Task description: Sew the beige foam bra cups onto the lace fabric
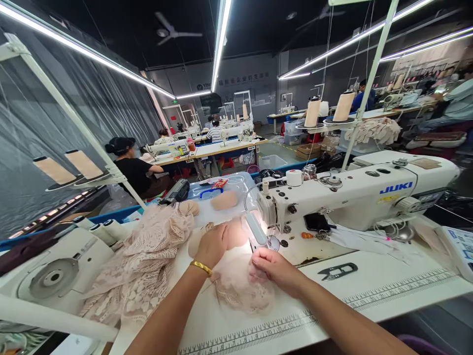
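Observation:
My left hand (212,244), with a gold bangle at the wrist, is closed on a beige padded cup (229,231) just left of the needle of the white JUKI sewing machine (354,195). My right hand (271,266) lies on a piece of pale pink lace (240,291) in front of the needle, its fingers curled onto the fabric. Both hands are lit by the machine's lamp.
A heap of pink lace pieces (142,261) lies to the left, with more beige cups (224,199) behind. Thread snips (338,270) rest on the table at right. A second machine (51,276) is at far left. Other people sit at machines farther back.

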Demonstrator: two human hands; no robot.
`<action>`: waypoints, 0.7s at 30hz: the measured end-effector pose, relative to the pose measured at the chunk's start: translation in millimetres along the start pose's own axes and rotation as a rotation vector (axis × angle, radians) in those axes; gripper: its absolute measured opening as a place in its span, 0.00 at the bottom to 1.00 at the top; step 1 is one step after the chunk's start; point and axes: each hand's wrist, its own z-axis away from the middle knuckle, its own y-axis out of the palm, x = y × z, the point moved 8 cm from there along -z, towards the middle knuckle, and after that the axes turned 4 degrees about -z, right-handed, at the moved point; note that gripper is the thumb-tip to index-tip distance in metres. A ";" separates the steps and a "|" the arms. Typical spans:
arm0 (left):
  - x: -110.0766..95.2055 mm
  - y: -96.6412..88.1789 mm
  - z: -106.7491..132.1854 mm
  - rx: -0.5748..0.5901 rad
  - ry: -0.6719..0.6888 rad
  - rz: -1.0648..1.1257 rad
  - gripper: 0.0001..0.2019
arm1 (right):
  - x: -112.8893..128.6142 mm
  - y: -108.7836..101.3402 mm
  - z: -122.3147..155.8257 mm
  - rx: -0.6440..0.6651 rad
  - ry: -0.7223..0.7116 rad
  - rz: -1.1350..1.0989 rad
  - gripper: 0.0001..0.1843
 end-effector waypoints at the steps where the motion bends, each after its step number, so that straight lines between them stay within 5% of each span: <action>1: 2.5 -11.3 0.6 -0.034 -0.022 0.004 0.14 | 0.8 0.1 -0.3 0.011 -0.004 -0.027 0.24; 5: 8.3 -63.2 23.4 -0.155 -0.117 0.071 0.15 | 4.3 -1.6 0.0 0.029 -0.019 -0.131 0.24; 7: 3.5 -71.5 45.5 -0.064 -0.148 0.204 0.16 | 5.4 -2.3 1.3 0.028 -0.014 -0.134 0.26; 11: -14.2 -48.8 94.8 0.255 -0.279 0.614 0.20 | 7.6 -2.5 3.4 0.040 -0.026 -0.084 0.33; 17: -9.5 -30.7 112.6 0.242 -0.285 0.521 0.18 | 6.3 0.0 0.9 0.019 -0.094 0.053 0.25; 19: -6.6 -29.6 109.0 0.212 -0.154 0.400 0.15 | 11.4 3.5 5.1 -0.042 -0.140 0.118 0.18; 21: -15.4 -28.5 101.1 0.118 0.124 0.289 0.16 | 23.4 11.0 11.9 -0.084 -0.201 0.224 0.12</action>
